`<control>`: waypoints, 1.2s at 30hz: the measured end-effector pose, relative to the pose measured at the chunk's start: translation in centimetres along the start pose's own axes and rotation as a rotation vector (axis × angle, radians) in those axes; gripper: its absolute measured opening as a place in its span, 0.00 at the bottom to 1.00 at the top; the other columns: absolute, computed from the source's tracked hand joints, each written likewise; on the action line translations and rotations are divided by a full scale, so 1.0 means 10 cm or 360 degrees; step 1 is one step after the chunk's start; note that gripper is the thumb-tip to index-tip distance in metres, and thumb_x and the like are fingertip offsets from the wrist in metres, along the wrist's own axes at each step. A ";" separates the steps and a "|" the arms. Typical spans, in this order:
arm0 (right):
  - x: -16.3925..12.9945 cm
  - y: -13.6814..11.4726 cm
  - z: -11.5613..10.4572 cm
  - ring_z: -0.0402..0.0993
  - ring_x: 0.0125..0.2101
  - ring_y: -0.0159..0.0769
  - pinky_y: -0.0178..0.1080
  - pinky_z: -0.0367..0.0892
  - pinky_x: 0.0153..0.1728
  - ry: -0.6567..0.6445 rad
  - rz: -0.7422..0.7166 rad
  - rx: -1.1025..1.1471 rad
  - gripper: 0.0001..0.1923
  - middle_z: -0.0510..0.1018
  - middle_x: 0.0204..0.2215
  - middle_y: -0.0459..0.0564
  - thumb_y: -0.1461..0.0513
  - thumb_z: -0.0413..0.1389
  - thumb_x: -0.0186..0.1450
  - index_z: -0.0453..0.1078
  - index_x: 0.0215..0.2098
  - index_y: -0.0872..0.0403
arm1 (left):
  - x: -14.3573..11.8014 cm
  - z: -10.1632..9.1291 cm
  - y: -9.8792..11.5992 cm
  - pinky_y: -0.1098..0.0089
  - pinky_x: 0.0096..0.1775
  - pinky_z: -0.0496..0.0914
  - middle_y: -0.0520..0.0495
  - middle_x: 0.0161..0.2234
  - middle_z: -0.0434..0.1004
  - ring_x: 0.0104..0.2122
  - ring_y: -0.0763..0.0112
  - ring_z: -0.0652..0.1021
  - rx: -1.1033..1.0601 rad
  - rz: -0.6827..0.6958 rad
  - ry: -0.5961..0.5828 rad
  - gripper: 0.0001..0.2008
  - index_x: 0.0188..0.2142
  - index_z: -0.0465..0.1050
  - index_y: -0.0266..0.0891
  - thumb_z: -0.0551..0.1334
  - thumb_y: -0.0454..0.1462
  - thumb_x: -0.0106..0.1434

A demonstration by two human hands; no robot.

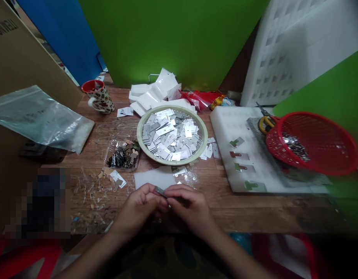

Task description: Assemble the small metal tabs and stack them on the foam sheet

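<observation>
My left hand (144, 204) and my right hand (188, 199) meet near the table's front edge. Both have their fingers closed on one small flat metal plate (160, 191), which is tilted and partly covered by the fingertips. Just behind the hands lies a white foam sheet (154, 177). Beyond it stands a round pale basin (140, 145) heaped with flat metal plates (167, 133). Small washers (191, 177) are scattered by the basin's front rim. To the left, a clear plastic tray (109, 149) holds small dark and copper-coloured metal pieces (123, 157).
On the right, a white foam block (225, 128) bears several plates with coloured tabs, yellow-handled scissors (266, 123) and a red basket (318, 162) with small metal parts. A patterned mug (104, 101) and a plastic bag (47, 120) are at left. Green panels (173, 38) stand behind.
</observation>
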State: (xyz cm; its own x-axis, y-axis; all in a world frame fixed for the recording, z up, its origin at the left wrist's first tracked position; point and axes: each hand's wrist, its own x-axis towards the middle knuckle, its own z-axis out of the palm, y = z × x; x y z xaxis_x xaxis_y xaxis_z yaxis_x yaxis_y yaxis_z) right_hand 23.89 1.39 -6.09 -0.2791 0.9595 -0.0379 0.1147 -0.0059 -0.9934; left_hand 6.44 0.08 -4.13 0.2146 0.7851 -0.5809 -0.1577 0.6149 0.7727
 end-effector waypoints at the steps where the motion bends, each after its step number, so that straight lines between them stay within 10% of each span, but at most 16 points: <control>1: 0.02 -0.02 0.00 0.77 0.32 0.35 0.40 0.73 0.36 -0.0077 0.0307 0.0305 0.06 0.81 0.32 0.50 0.64 0.61 0.58 0.78 0.35 0.54 | 0.01 -0.03 0.01 0.77 0.23 0.64 0.52 0.21 0.76 0.20 0.76 0.73 0.0132 0.0045 0.0054 0.09 0.30 0.66 0.37 0.65 0.40 0.57; 5: 0.08 -0.09 -0.04 0.74 0.27 0.26 0.30 0.70 0.31 -0.0391 0.1099 0.1264 0.08 0.81 0.30 0.51 0.64 0.63 0.57 0.77 0.35 0.59 | 0.03 -0.12 0.04 0.78 0.23 0.61 0.56 0.21 0.71 0.20 0.78 0.70 0.0342 0.0239 0.0295 0.13 0.28 0.64 0.39 0.68 0.40 0.53; 13: 0.08 -0.06 0.02 0.76 0.28 0.28 0.30 0.71 0.31 -0.0382 0.1264 0.1601 0.11 0.81 0.32 0.52 0.65 0.64 0.56 0.76 0.38 0.61 | -0.01 -0.18 0.12 0.76 0.28 0.63 0.50 0.28 0.74 0.26 0.76 0.72 0.0169 0.0066 -0.0040 0.11 0.36 0.68 0.36 0.64 0.40 0.58; 24: 0.20 -0.10 0.15 0.67 0.22 0.27 0.32 0.61 0.25 -0.0294 0.1097 0.0793 0.12 0.75 0.22 0.45 0.60 0.66 0.50 0.73 0.30 0.58 | 0.03 -0.19 0.02 0.76 0.21 0.56 0.58 0.19 0.62 0.19 0.78 0.62 0.0430 0.0086 0.0121 0.11 0.26 0.63 0.38 0.62 0.43 0.54; 31: 0.54 -0.18 0.41 0.66 0.32 0.33 0.36 0.61 0.34 -0.0345 0.0065 -0.0621 0.03 0.71 0.31 0.47 0.67 0.54 0.61 0.69 0.30 0.54 | -0.02 -0.61 -0.22 0.62 0.39 0.68 0.45 0.37 0.71 0.37 0.63 0.72 0.1522 0.0965 0.0809 0.10 0.41 0.68 0.38 0.61 0.39 0.60; 36: 0.66 -0.29 0.50 0.66 0.34 0.36 0.38 0.61 0.37 -0.0460 -0.0143 -0.1064 0.03 0.70 0.33 0.50 0.68 0.52 0.62 0.66 0.32 0.55 | -0.03 -0.73 -0.29 0.53 0.53 0.64 0.37 0.54 0.67 0.54 0.54 0.66 0.1926 0.1171 0.0705 0.17 0.49 0.64 0.37 0.62 0.39 0.62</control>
State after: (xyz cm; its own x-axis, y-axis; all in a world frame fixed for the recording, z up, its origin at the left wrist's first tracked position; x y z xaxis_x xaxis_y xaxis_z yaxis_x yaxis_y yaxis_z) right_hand 16.93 6.31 -4.03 -0.5447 0.8350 -0.0780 0.6106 0.3312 -0.7193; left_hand -0.17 -1.42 -8.04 0.1052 0.9800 0.1690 0.8285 -0.1804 0.5301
